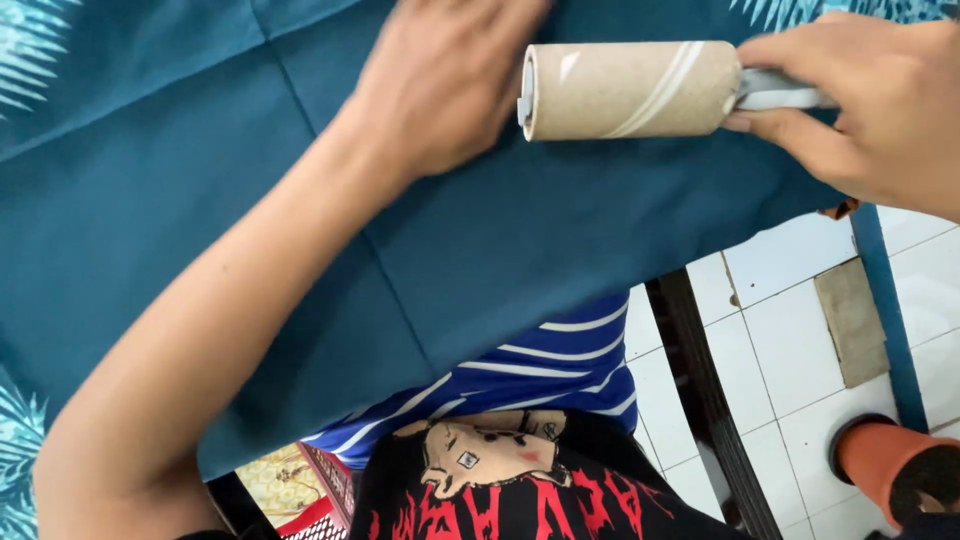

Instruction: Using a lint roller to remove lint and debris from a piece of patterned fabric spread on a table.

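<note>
Item: lint roller [628, 90], gripped in our right hand [870, 100]; our left hand [445, 80] lay flat, open, pinning teal cloth [200, 200]. Rolling step underway; next stroke needed taut fabric.

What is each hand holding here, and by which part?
The right hand grips the lint roller by its pale handle. The left hand holds nothing; it presses flat on the teal cloth.

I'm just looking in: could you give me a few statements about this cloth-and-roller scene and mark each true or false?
1. The right hand holds the lint roller by its handle. True.
2. The left hand rests flat on the teal cloth. True.
3. The roller's barrel is bright red. False: it is pale beige.
4. The floor is carpeted. False: it is white tile.
</note>
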